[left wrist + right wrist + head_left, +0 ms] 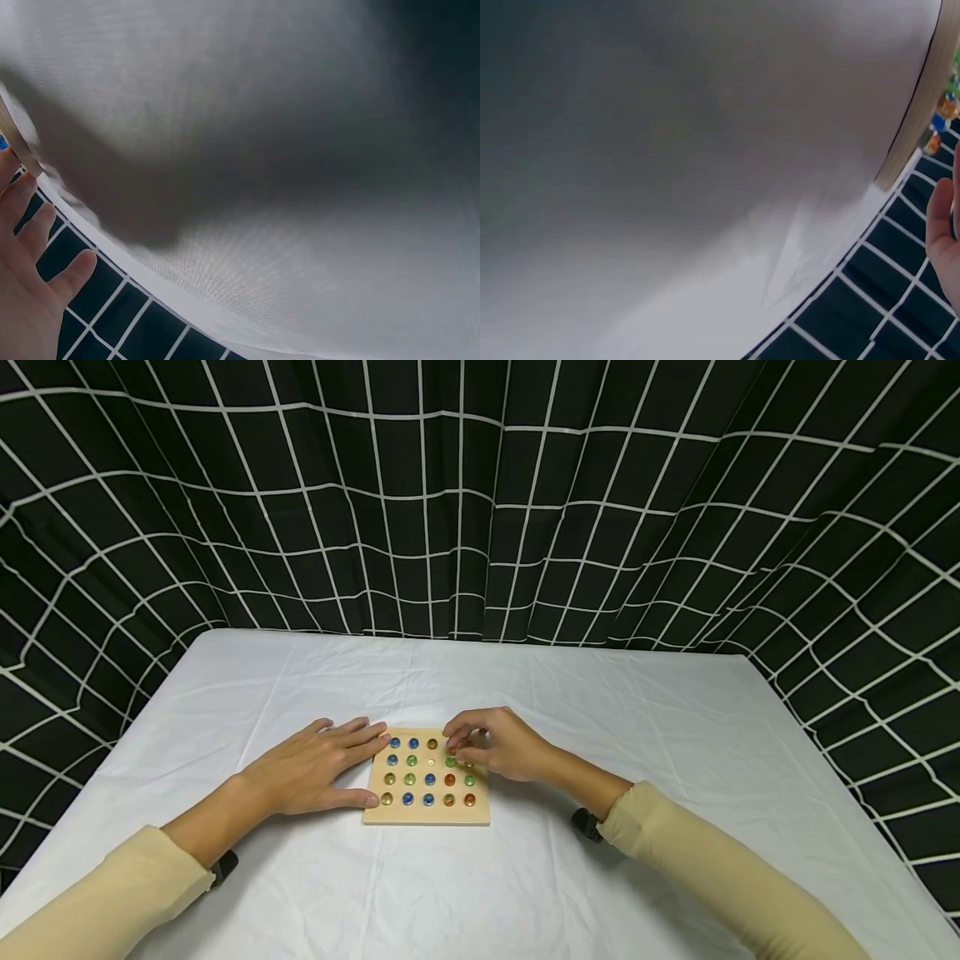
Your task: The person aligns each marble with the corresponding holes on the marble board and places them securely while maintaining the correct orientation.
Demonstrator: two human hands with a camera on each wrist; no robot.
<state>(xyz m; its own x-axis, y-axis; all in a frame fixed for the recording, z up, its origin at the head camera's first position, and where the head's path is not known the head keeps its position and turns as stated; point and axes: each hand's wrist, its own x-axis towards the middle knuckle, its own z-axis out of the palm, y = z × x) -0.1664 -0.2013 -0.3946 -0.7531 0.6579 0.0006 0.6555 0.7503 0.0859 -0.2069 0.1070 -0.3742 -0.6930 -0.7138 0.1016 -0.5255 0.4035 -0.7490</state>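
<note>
A square wooden board [427, 817] carries rows of glass marbles in blue, green, amber and red. One hollow [431, 762] in its upper middle holds no marble. My left hand [318, 766] lies along the board's left side with fingers spread, thumb at the lower left edge and fingertips at the upper left corner. Over the upper right part, my right hand [510, 747] pinches a reddish marble [452, 750] between thumb and fingers, just above a green marble [451, 762]. That hand covers part of the top right marbles. In the right wrist view, the board's edge [922, 105] shows beside several marbles [946, 109].
A white cloth [637, 718] with creases covers the table under the board. Behind and at both sides hangs a black curtain [465, 527] with a white grid. Dark wrist cameras sit under both sleeves, near the cloth.
</note>
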